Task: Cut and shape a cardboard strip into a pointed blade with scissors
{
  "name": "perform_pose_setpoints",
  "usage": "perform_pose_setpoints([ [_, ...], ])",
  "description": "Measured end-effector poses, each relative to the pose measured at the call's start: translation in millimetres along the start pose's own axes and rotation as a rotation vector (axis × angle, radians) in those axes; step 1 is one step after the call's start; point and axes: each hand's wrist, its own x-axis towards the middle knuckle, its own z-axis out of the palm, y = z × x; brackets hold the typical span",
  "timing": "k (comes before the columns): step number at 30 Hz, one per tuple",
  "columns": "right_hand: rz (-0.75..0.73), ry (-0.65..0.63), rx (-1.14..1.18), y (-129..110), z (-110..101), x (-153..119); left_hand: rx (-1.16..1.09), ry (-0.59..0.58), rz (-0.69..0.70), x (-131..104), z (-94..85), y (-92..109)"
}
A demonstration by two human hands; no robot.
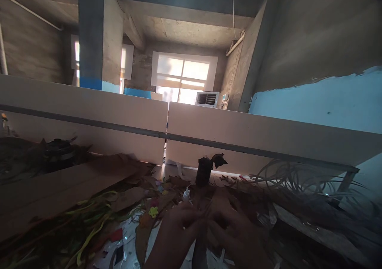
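Low in the middle of the head view, my left hand (180, 225) and my right hand (228, 225) meet with bent fingers pressed together. Thumbs and fingertips of both pinch at the same spot, and what lies between them is too dark to make out. Just beyond my left hand stands a small white bottle with a pointed nozzle (186, 194). Behind the hands is a dark cylindrical container (204, 171) with a dark, ragged shape (219, 160) beside its top. A yellow flower-shaped piece (153, 212) lies left of my left hand.
Brown leaf-like pieces (128, 198) and yellow-green strips (92, 225) cover the left side. A black round object (59, 153) sits at the far left. Loops of thin pale strands (286, 177) are on the right. A pale partition with a grey rail (209, 141) crosses behind everything.
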Motion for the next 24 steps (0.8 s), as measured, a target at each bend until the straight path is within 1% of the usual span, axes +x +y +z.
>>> perform_pose_setpoints([
  [5, 0.005, -0.013, -0.054, -0.1, 0.8, -0.1, -0.030, -0.017, 0.015, 0.6, 0.5, -4.7],
  [8, 0.002, -0.013, -0.057, -1.1, 0.6, -0.8, 0.002, -0.007, -0.010, -0.2, -0.2, -2.0],
  [13, -0.039, 0.001, -0.036, -6.5, -2.2, -1.8, 0.031, -0.002, -0.010, 0.4, -1.1, 0.8],
  [18, -0.038, 0.005, -0.006, -6.0, -1.5, -2.3, -0.037, -0.039, 0.001, 1.6, -0.1, -3.0],
  [24, -0.036, 0.005, -0.039, -4.2, -1.0, -1.9, -0.042, -0.035, 0.028, 0.2, 0.2, -5.3],
])
